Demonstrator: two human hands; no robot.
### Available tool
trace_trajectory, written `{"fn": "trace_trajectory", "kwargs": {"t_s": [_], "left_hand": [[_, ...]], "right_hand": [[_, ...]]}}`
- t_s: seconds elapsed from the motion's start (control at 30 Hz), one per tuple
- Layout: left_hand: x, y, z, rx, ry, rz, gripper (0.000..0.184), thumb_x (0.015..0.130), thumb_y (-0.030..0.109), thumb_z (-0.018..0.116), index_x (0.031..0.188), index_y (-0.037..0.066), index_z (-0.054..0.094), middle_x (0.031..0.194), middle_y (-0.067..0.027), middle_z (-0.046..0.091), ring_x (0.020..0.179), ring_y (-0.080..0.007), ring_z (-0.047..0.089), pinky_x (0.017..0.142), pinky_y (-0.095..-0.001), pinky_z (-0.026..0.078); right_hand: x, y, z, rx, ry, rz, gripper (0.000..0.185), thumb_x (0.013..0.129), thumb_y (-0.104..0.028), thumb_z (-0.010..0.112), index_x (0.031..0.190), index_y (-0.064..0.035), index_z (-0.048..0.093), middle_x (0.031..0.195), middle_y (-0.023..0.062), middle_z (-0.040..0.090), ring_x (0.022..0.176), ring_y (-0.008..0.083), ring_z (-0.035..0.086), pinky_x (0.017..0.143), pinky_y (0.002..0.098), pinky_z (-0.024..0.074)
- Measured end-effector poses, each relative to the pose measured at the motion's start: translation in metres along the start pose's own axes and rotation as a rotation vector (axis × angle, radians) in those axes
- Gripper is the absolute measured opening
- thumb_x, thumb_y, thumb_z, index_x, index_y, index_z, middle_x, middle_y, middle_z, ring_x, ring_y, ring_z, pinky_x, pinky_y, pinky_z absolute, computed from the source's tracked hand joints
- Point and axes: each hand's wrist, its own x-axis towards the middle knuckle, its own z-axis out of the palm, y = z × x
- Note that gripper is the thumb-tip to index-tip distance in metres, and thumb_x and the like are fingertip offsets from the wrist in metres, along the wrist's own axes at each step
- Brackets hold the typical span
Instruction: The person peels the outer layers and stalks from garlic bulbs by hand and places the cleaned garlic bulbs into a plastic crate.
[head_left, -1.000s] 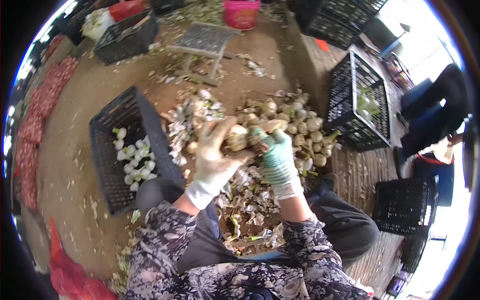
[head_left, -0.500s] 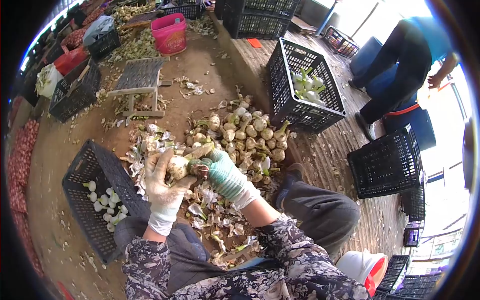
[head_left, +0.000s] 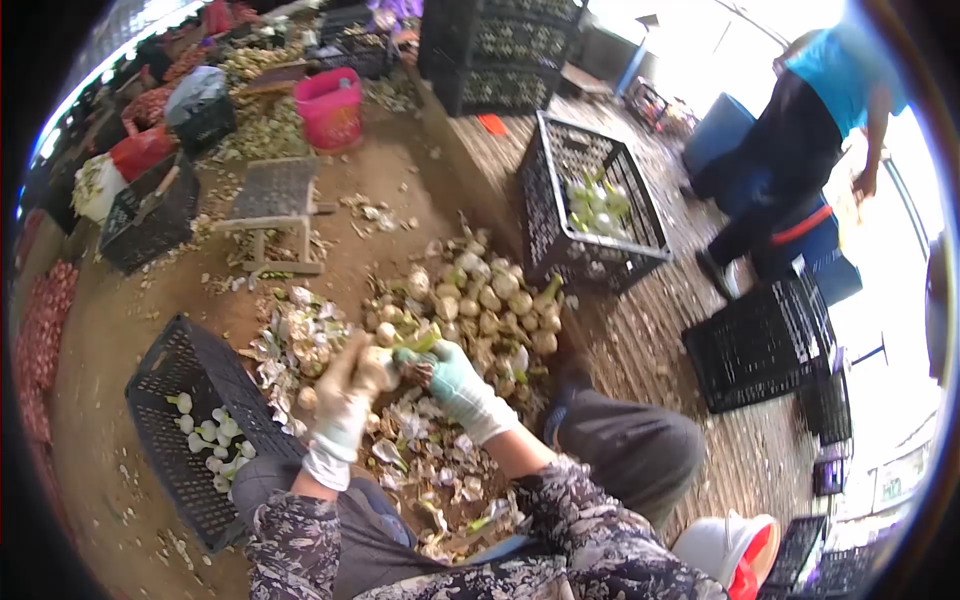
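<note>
My left hand (head_left: 343, 400), in a pale soiled glove, is closed around a garlic bulb (head_left: 376, 368). My right hand (head_left: 455, 388), in a green and white glove, closes at the bulb's stem side, its dark, dirty fingertips against it. A yellow-green stem (head_left: 420, 340) shows above those fingertips. Motion blurs the fingers, so whether a small tool is in the right hand cannot be made out. Just beyond both hands lies a heap of unpeeled garlic bulbs (head_left: 490, 295). Loose garlic skins (head_left: 425, 440) cover the ground beneath them.
A black crate (head_left: 180, 365) with peeled white bulbs stands at my left. Another crate (head_left: 600, 255) holding garlic stands beyond the heap. A low stool (head_left: 275, 190) and a pink bucket (head_left: 328, 110) are ahead. On the right are a person (head_left: 800, 120), an upturned black crate (head_left: 755, 345) and a white bucket (head_left: 715, 550).
Both hands have dropped slightly in view with the garlic bulb, and the left has turned around it. The view has tilted a little. The person at right is more upright.
</note>
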Motion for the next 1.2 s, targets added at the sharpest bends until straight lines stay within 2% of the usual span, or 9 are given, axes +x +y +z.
{"fn": "trace_trajectory", "kwargs": {"t_s": [0.13, 0.2, 0.23, 0.3, 0.63, 0.9, 0.97, 1.1, 1.2], "left_hand": [[0.002, -0.022, -0.002, -0.154, 0.021, 0.095, 0.069, 0.066, 0.025, 0.076, 0.124, 0.006, 0.045, 0.109, -0.0144, 0.053, 0.096, -0.0216, 0.055, 0.081, -0.0306, 0.05], [0.0, -0.01, -0.009, 0.215, 0.053, 0.29, 0.053, 0.074, 0.013, 0.07, 0.121, 0.004, 0.048, 0.111, -0.012, 0.052, 0.094, -0.016, 0.056, 0.079, -0.0246, 0.048], [-0.007, 0.005, -0.007, -0.452, -0.049, -0.128, 0.046, 0.078, 0.008, 0.065, 0.12, 0.001, 0.047, 0.107, -0.0083, 0.054, 0.091, -0.0137, 0.056, 0.078, -0.0239, 0.048], [-0.008, 0.004, -0.011, -0.532, -0.098, -0.217, 0.041, 0.081, 0.005, 0.059, 0.12, -0.003, 0.046, 0.1, -0.0061, 0.055, 0.088, -0.0126, 0.055, 0.076, -0.0249, 0.048], [-0.01, -0.001, -0.019, -0.492, -0.277, -0.356, 0.022, 0.087, 0.012, 0.045, 0.102, -0.004, 0.05, 0.073, 0.0, 0.049, 0.07, -0.0107, 0.051, 0.068, -0.0246, 0.045], [-0.008, -0.005, -0.001, -0.227, 0.057, 0.007, 0.058, 0.074, 0.01, 0.069, 0.121, -0.005, 0.04, 0.102, -0.0082, 0.054, 0.087, -0.0135, 0.053, 0.078, -0.0215, 0.046], [-0.007, 0.009, -0.01, -0.283, -0.026, -0.057, 0.056, 0.073, 0.008, 0.07, 0.12, -0.004, 0.042, 0.102, -0.0089, 0.055, 0.087, -0.0137, 0.054, 0.078, -0.0222, 0.047], [-0.011, 0.007, -0.022, -0.581, -0.279, -0.206, 0.043, 0.083, 0.015, 0.057, 0.12, -0.001, 0.044, 0.092, -0.0103, 0.061, 0.073, -0.0147, 0.061, 0.061, -0.0253, 0.054], [-0.011, -0.007, -0.022, -0.761, -0.36, -0.228, 0.039, 0.088, 0.024, 0.051, 0.118, -0.002, 0.046, 0.086, -0.0085, 0.06, 0.068, -0.0135, 0.06, 0.055, -0.0227, 0.051]], "right_hand": [[0.001, -0.001, 0.007, 0.049, -0.007, -0.158, 0.014, 0.078, -0.007, 0.065, 0.09, -0.0025, 0.06, 0.085, 0.0, 0.06, 0.075, 0.0098, 0.056, 0.071, 0.0225, 0.0451], [0.001, -0.01, 0.008, -0.042, -0.077, -0.274, 0.012, 0.078, -0.005, 0.065, 0.088, -0.0026, 0.06, 0.084, 0.0002, 0.057, 0.075, 0.009, 0.053, 0.069, 0.022, 0.0434], [-0.002, -0.016, 0.008, -0.045, -0.121, -0.23, 0.012, 0.077, -0.005, 0.065, 0.088, -0.0024, 0.06, 0.084, 0.0003, 0.056, 0.076, 0.009, 0.052, 0.068, 0.0222, 0.043], [-0.001, -0.016, 0.005, -0.278, -0.149, -0.423, 0.013, 0.074, -0.004, 0.067, 0.087, -0.0026, 0.062, 0.084, -0.0003, 0.055, 0.076, 0.0091, 0.052, 0.068, 0.0225, 0.0427], [-0.008, -0.006, 0.005, -0.147, -0.21, -0.215, 0.014, 0.074, -0.003, 0.066, 0.089, -0.0033, 0.064, 0.092, 0.0033, 0.059, 0.086, 0.0133, 0.054, 0.077, 0.0257, 0.043], [-0.004, -0.01, 0.028, -0.177, 0.022, -0.376, 0.014, 0.073, 0.007, 0.059, 0.083, -0.0027, 0.063, 0.083, 0.0032, 0.062, 0.078, 0.0106, 0.055, 0.072, 0.0242, 0.0451], [-0.003, -0.017, 0.026, -0.37, -0.035, -0.564, 0.015, 0.072, 0.006, 0.061, 0.083, -0.003, 0.063, 0.082, 0.0027, 0.062, 0.078, 0.0104, 0.056, 0.072, 0.0234, 0.0452], [-0.006, -0.022, 0.015, 0.058, -0.104, -0.176, 0.014, 0.074, -0.001, 0.062, 0.088, -0.0019, 0.064, 0.084, 0.0025, 0.064, 0.077, 0.0112, 0.058, 0.072, 0.0242, 0.0472], [-0.004, -0.015, 0.007, -0.036, -0.098, -0.222, 0.017, 0.079, -0.004, 0.057, 0.096, -0.0009, 0.062, 0.086, 0.0021, 0.064, 0.077, 0.009, 0.058, 0.072, 0.0237, 0.0475]]}}
